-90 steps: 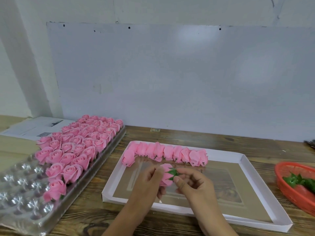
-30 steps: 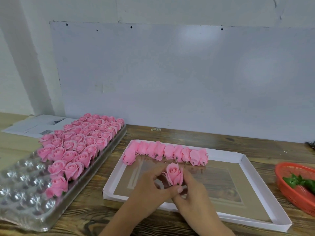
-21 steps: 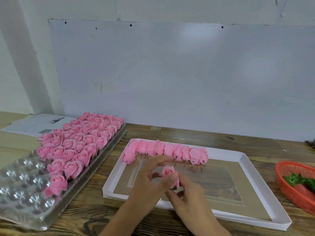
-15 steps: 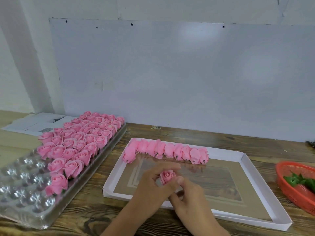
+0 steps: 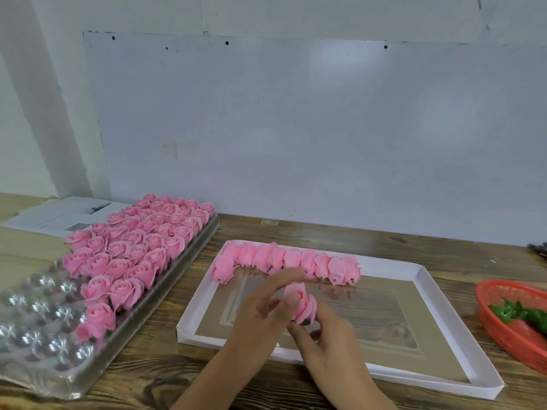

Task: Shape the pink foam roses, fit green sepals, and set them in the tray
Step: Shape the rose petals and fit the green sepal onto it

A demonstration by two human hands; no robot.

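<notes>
Both hands hold one pink foam rose (image 5: 303,304) above the white box lid (image 5: 461,383). My right hand (image 5: 328,338) grips its base, where a dark green sepal shows. My left hand (image 5: 266,312) has thumb and fingers on the petals, its other fingers spread. A row of unshaped pink buds (image 5: 287,261) lies along the lid's far edge. At the left, the clear plastic tray (image 5: 38,335) holds several finished roses (image 5: 139,247), with bare cups at its near end. Green sepals (image 5: 521,315) lie in the red basket (image 5: 509,335) at the right.
The work sits on a wooden table (image 5: 142,377) against a white board on the wall. Printed papers (image 5: 59,214) lie at the back left behind the tray. A dark object pokes in at the right edge (image 5: 540,248).
The rose was turned from lying sideways with its sepal towards my right hand to bloom-up. My left fingers moved onto the petals and the hands shifted slightly.
</notes>
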